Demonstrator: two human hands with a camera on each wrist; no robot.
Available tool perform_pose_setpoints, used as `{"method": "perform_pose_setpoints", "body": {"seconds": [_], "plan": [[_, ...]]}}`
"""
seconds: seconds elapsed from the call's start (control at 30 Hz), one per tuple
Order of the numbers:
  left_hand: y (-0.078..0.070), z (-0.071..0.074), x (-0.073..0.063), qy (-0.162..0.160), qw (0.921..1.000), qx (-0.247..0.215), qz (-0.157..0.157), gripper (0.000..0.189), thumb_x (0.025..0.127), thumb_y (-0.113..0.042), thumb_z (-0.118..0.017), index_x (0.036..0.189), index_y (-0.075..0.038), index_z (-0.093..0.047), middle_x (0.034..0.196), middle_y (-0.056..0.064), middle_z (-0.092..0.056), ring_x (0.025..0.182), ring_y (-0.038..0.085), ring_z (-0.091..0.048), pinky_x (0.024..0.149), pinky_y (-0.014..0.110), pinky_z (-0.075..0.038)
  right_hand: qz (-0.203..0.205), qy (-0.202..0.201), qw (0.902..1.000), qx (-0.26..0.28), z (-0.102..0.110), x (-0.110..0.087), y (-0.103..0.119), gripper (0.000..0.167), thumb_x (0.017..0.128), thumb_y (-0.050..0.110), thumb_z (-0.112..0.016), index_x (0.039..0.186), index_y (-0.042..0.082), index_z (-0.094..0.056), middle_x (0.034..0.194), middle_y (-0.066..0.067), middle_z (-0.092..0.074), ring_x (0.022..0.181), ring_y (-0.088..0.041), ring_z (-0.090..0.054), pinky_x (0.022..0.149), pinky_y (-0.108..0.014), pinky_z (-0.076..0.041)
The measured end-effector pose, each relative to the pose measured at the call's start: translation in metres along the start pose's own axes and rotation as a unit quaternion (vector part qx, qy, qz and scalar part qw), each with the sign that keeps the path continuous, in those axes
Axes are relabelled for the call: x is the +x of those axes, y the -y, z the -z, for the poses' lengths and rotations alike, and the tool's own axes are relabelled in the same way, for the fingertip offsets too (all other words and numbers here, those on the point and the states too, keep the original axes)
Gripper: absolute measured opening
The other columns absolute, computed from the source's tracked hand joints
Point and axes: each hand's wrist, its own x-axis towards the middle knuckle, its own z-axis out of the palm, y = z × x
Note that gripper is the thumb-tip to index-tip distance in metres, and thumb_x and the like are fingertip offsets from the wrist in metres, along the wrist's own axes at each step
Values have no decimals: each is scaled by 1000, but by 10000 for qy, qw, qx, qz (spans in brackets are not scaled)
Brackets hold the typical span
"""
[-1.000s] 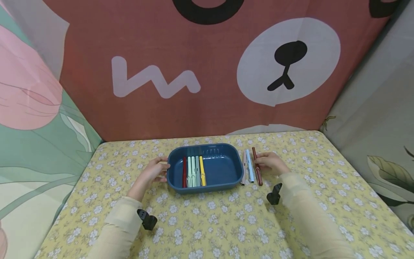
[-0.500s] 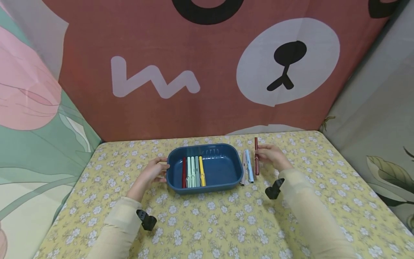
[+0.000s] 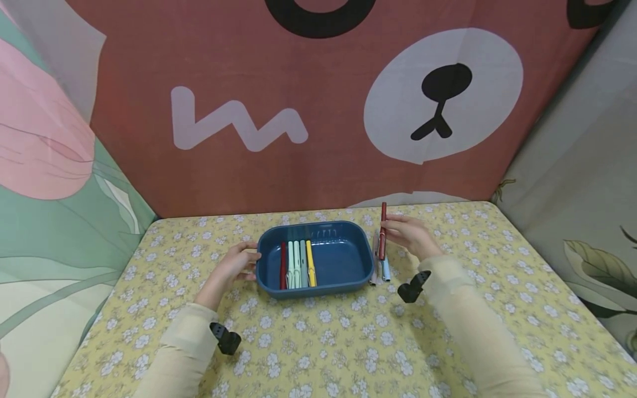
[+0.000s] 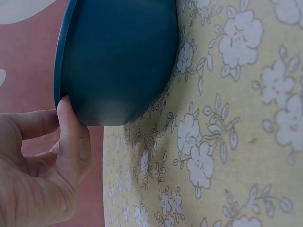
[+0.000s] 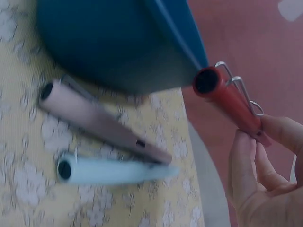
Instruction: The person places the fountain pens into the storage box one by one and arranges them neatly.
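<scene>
My right hand (image 3: 412,235) pinches a dark red pen (image 3: 382,232) with a silver wire clip, raised off the table beside the blue tray (image 3: 343,286). In the right wrist view, the red pen (image 5: 232,101) is between thumb and fingertips, its black-centred end towards the camera. Below it, a pinkish-grey pen (image 5: 104,118) and a light blue pen (image 5: 113,171) lie on the cloth. My left hand (image 3: 233,264) pinches the tray's left rim; in the left wrist view its fingertips meet at the rim of the tray (image 4: 113,56).
Inside the tray's left half, a red pen (image 3: 283,265), pale green pens (image 3: 294,262), a grey-green pen (image 3: 303,262) and a yellow pen (image 3: 311,262) lie side by side. A yellow flowered cloth (image 3: 318,342) covers the table. A printed curtain (image 3: 239,182) hangs behind.
The right hand has lifted the dark red pen off the cloth and carried it left, over the light blue pen. The left hand and the tray stay practically where they were.
</scene>
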Motion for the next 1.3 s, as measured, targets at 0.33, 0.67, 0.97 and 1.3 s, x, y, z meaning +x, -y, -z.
{"method": "perform_pose_setpoints", "body": {"seconds": [0.33, 0.67, 0.97, 1.3], "plan": [[0, 0, -1, 16, 10000, 6, 6, 48, 99, -16, -47, 144, -3, -34, 97, 7, -58, 70, 9, -56, 59, 23, -54, 167, 375, 9991, 73, -35, -1, 10, 58, 95, 6, -57, 146, -3, -32, 78, 10, -62, 69, 1, -64, 67, -14, -54], [1, 0, 1, 16, 10000, -24, -24, 48, 99, -16, -47, 144, -3, -34, 93, 4, -57, 68, 8, -55, 57, 22, -53, 200, 527, 9977, -376, -72, 1, 9, 50, 94, 8, -59, 140, -1, -42, 101, -1, -65, 82, -4, -65, 88, -27, -55], [0, 1, 1, 57, 10000, 22, -58, 49, 99, -16, -47, 145, -3, -33, 96, 4, -57, 68, 8, -56, 58, 22, -54, 379, 730, 9958, -404, -92, 5, -3, 48, 89, 8, -67, 132, -2, -50, 112, -14, -65, 98, -18, -67, 95, -38, -53], [-1, 0, 1, 19, 10000, 40, -6, 50, 99, -17, -48, 144, -3, -34, 96, 4, -57, 70, 8, -55, 58, 23, -54, 111, 568, 9966, -589, -114, 4, -11, 45, 90, 1, -62, 132, -4, -49, 99, -7, -66, 76, -6, -64, 91, -36, -55]]}}
